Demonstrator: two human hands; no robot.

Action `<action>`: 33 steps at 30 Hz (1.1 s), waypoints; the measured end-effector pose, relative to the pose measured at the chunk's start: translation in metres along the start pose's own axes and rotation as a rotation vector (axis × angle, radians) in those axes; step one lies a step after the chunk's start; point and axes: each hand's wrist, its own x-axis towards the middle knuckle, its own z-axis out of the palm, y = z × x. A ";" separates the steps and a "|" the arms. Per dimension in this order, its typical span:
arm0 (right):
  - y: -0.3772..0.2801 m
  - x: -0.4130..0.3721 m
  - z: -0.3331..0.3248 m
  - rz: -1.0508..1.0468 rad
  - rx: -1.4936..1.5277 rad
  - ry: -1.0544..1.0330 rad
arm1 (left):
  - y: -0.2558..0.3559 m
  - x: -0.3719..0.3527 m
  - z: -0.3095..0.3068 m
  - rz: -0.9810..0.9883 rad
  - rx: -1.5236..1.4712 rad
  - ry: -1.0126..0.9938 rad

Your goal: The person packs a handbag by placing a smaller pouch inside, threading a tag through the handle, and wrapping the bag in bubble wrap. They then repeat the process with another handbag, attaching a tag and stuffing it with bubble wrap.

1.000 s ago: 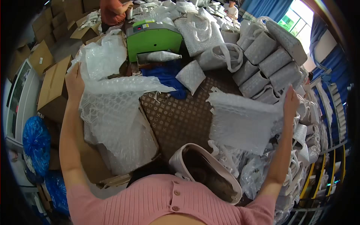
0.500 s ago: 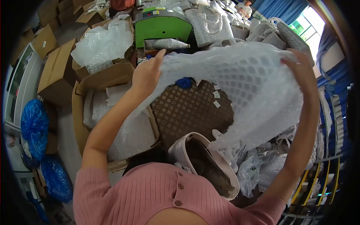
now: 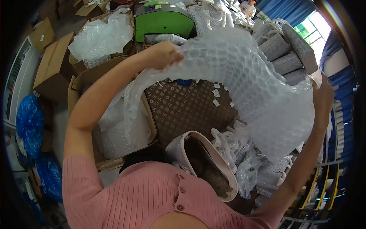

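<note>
A large sheet of clear bubble wrap (image 3: 248, 76) hangs in an arch between my hands, above the brown patterned tabletop (image 3: 183, 118). My left hand (image 3: 167, 55) is closed on its upper left part, in front of the green machine. At the far right, my right hand (image 3: 322, 89) grips the sheet's other end. One tail of the wrap trails down on the left toward the open cardboard box (image 3: 72, 89). Close to my body an open pale handbag (image 3: 176, 150) leans tilted on the table, its brown inside showing; neither hand touches it.
A green machine (image 3: 164, 24) stands at the back. Bundled bubble wrap (image 3: 103, 38) fills another carton behind left. Grey-white patterned bags (image 3: 282, 49) are piled back right. Crumpled clear plastic (image 3: 248, 171) lies right of the handbag. Blue plastic sacks (image 3: 29, 122) hang at left. A person (image 3: 248, 8) is far behind.
My left hand has moved right, its fingers now curled on the wrap. My right hand has gone outward and down. The sheet is spread wider, its bubbles showing more clearly.
</note>
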 end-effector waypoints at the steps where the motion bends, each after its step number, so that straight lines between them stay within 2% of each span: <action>1: -0.040 -0.003 -0.035 0.015 0.219 -0.045 | 0.019 0.011 -0.003 0.033 0.129 -0.004; 2: -0.089 -0.013 -0.086 -0.047 0.299 -0.197 | 0.038 0.019 -0.003 0.099 0.220 0.003; 3: -0.109 -0.026 -0.091 -0.353 0.436 0.009 | 0.053 0.028 -0.001 0.170 0.312 0.009; 4: -0.138 -0.034 -0.098 -0.470 0.574 0.055 | 0.061 0.039 0.006 0.180 0.315 -0.001; 5: -0.163 -0.039 -0.100 -0.587 0.711 0.098 | 0.067 0.048 0.014 0.366 0.427 0.099; 6: -0.180 -0.040 -0.097 -0.543 0.666 -0.068 | 0.071 0.054 0.020 0.554 0.535 0.206; 7: -0.191 -0.038 -0.087 -0.498 0.620 -0.233 | 0.079 0.053 0.022 0.563 0.533 0.199; 9: -0.196 -0.029 -0.043 -0.422 0.641 -0.248 | 0.098 0.041 0.020 0.610 0.395 0.034; 10: -0.191 -0.029 -0.030 -0.430 0.723 -0.299 | 0.102 0.033 0.016 0.402 0.280 -0.035; 12: -0.172 -0.021 -0.013 -0.443 0.803 -0.349 | 0.074 0.025 0.014 0.503 0.313 -0.029; 13: -0.161 -0.016 -0.006 -0.443 0.824 -0.467 | 0.047 0.031 0.022 0.640 0.522 0.044; 14: -0.149 -0.011 0.001 -0.442 0.842 -0.592 | 0.028 0.029 0.020 0.636 0.510 0.043; 15: -0.134 -0.004 0.010 -0.442 0.840 -0.601 | 0.009 0.026 0.014 0.509 0.465 0.075; 16: -0.118 0.004 0.021 -0.447 0.893 -0.814 | -0.004 0.023 0.008 0.382 0.424 0.102; 17: -0.107 0.007 0.026 -0.447 0.943 -1.028 | -0.006 0.019 -0.004 0.315 0.168 -0.020; 18: -0.100 0.008 0.026 -0.480 1.033 -1.125 | -0.002 0.016 -0.015 0.246 -0.087 -0.139; 19: -0.099 0.006 0.030 -0.472 1.029 -1.127 | 0.000 0.013 -0.015 0.285 -0.278 -0.144; 20: -0.099 0.003 0.038 -0.503 1.056 -1.115 | 0.005 0.012 -0.018 0.292 -0.279 -0.149; 22: -0.097 0.000 0.041 -0.525 1.087 -1.096 | 0.023 0.006 -0.027 0.080 -0.144 -0.035; 24: -0.100 -0.003 0.034 -0.549 0.960 -0.908 | 0.035 -0.001 -0.026 0.063 -0.054 0.031; 25: -0.098 -0.003 0.029 -0.540 0.965 -0.899 | 0.039 -0.004 -0.025 0.043 0.034 0.104; 26: -0.094 -0.002 0.020 -0.449 0.900 -0.757 | 0.040 -0.006 -0.024 0.052 0.045 0.103; 27: -0.091 -0.001 0.012 -0.358 0.830 -0.614 | 0.038 -0.008 -0.021 0.196 0.188 0.198; 28: -0.090 0.005 0.005 -0.348 0.831 -0.608 | 0.039 -0.008 -0.018 0.339 0.327 0.288; 30: -0.093 0.013 -0.007 -0.516 1.013 -0.305 | 0.050 -0.010 -0.014 0.321 0.314 0.274; 31: -0.102 0.008 -0.008 -0.501 1.009 -0.304 | 0.054 -0.010 -0.011 0.296 0.295 0.261; 33: -0.129 -0.004 -0.009 -0.687 1.032 -0.200 | 0.057 -0.009 -0.009 0.310 0.263 0.269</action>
